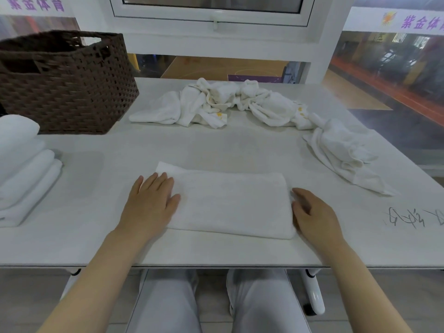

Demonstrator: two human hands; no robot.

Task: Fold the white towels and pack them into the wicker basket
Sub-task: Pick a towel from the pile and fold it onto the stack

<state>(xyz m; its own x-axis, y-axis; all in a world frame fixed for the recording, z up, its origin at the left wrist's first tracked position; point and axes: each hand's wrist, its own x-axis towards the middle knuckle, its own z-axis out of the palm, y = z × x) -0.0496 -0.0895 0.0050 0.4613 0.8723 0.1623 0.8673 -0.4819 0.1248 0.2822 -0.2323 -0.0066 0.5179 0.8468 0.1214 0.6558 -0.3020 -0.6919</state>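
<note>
A folded white towel (230, 203) lies flat on the white table (216, 145) in front of me. My left hand (151, 200) presses flat on the towel's left end, fingers straight. My right hand (312, 212) touches the towel's right edge with loosely curved fingers, holding nothing that I can see. A dark brown wicker basket (64, 85) stands at the table's back left. Crumpled white towels (216, 104) lie in a heap at the back centre, and another crumpled towel (343, 152) lies to the right.
A stack of folded white towels (24, 169) sits at the left edge, in front of the basket. Handwritten marks (408, 217) are on the table at the right. A window frame (213, 18) rises behind the table. My knees show below the table's front edge.
</note>
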